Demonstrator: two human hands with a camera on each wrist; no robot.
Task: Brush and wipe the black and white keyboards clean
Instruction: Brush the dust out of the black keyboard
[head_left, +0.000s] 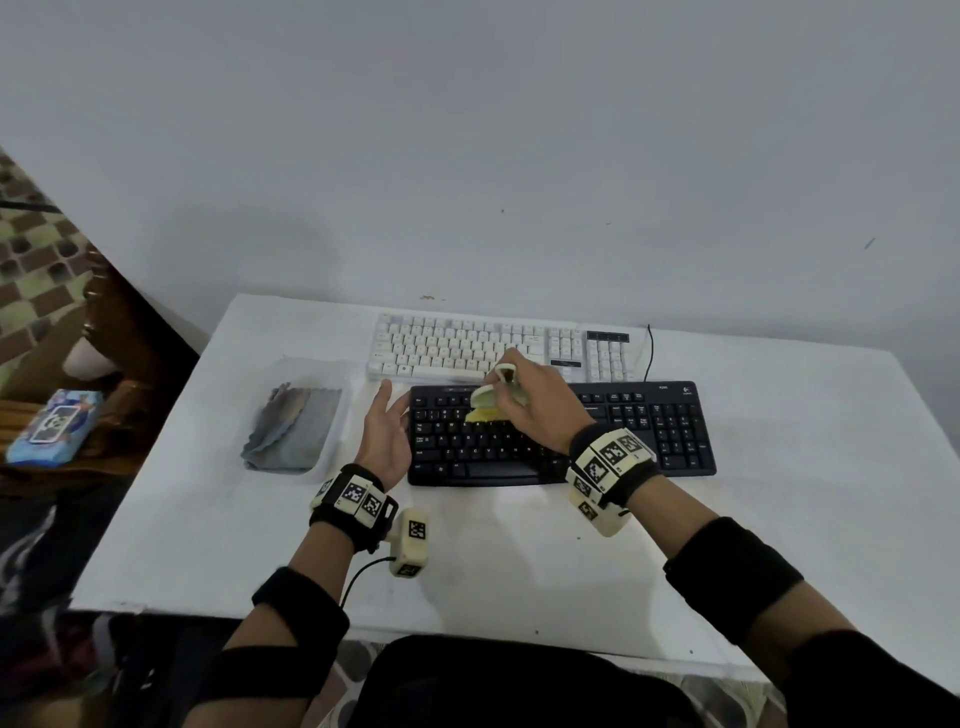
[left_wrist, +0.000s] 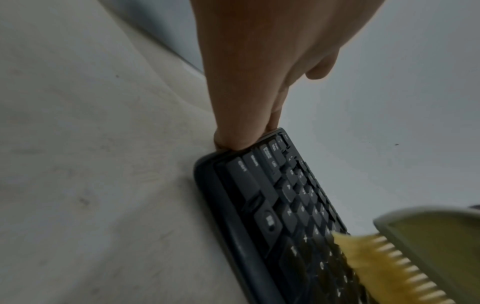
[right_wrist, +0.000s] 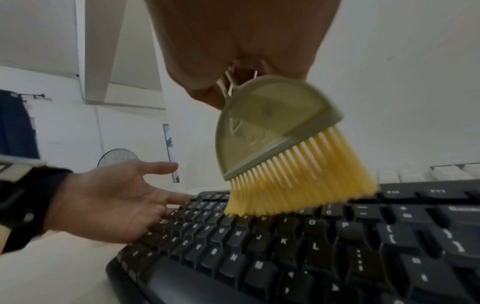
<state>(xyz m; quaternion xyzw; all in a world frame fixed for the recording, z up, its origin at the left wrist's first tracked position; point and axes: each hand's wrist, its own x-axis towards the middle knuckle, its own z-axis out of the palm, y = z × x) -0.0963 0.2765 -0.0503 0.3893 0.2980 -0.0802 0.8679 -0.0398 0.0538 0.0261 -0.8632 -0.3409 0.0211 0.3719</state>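
Note:
A black keyboard (head_left: 639, 431) lies on the white table (head_left: 208, 519), with a white keyboard (head_left: 447, 345) just behind it. My right hand (head_left: 530, 402) grips a small brush (head_left: 485, 402) with a green head and yellow bristles (right_wrist: 298, 185). The bristles touch the upper key rows left of the keyboard's middle. My left hand (head_left: 384, 431) is open, its straight fingers (left_wrist: 233, 131) pressed against the black keyboard's (left_wrist: 259, 205) left end. The brush head (left_wrist: 428, 242) shows at the lower right of the left wrist view.
A clear tray (head_left: 332, 457) holding a grey cloth (head_left: 293, 423) sits left of the keyboards. A black cable (head_left: 648, 353) runs off the back by the white keyboard. A blue wipes pack (head_left: 54, 426) lies beyond the table's left edge.

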